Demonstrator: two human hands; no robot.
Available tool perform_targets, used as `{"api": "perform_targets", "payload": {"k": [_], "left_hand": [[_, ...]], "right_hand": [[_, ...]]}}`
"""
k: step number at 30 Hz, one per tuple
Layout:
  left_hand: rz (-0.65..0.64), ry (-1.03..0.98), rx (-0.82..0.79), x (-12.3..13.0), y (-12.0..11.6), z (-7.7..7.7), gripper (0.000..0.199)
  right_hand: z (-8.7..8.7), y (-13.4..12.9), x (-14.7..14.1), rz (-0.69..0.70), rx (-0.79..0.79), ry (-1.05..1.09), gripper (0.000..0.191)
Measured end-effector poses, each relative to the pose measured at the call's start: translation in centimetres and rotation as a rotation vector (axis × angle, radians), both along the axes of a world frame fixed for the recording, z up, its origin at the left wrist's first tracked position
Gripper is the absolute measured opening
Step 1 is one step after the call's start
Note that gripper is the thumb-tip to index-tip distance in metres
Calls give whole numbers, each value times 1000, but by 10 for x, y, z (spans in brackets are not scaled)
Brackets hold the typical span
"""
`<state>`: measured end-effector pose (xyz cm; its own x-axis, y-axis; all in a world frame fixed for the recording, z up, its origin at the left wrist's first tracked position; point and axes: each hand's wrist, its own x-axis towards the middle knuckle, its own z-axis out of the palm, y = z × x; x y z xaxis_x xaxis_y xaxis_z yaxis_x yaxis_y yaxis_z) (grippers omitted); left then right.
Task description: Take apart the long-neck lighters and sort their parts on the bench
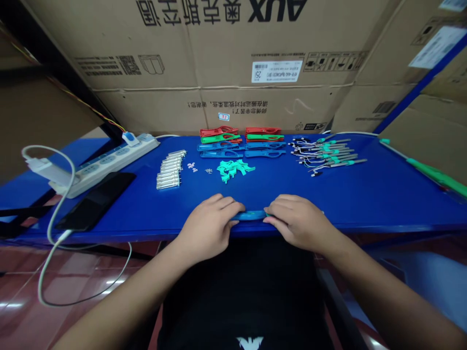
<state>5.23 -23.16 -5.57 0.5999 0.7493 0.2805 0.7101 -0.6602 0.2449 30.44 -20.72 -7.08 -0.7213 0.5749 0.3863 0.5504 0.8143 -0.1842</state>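
Near the front edge of the table, a slim blue plastic casing [251,215] lies crosswise between my two hands. My left hand [211,227] pinches its left end. The fingers of my right hand [297,221] are closed on the right end, where a bit of green shows. Both ends are hidden by fingers. Just beyond lies a heap of small turquoise plastic parts [233,169]. Red, green and blue casings sit in a left stack [221,150] and a right stack [265,153]. Wired metal rods with turquoise pieces [333,155] are spread at the right.
Several whitish cylindrical parts [170,170] stand in a row at left, beside tiny pink pieces [191,166] and tiny metal bits [208,171]. Farther left are a black phone [98,199] with its cable and a power strip [109,163]. A cardboard wall [219,73] rises behind.
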Motion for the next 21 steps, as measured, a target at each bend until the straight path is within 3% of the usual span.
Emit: {"api": "perform_targets", "payload": {"k": [7,14,21], "left_hand": [[12,114,81,18,6,-4,35],[-21,81,267,19,6,-15,29],[-41,5,232,20,10,-16,26]], "right_hand": [[-4,-8,-12,-63,35,-3,23],[-2,-11,-9,-58,127,-86,26],[-9,-18,-21,-41,306,-91,34]]}}
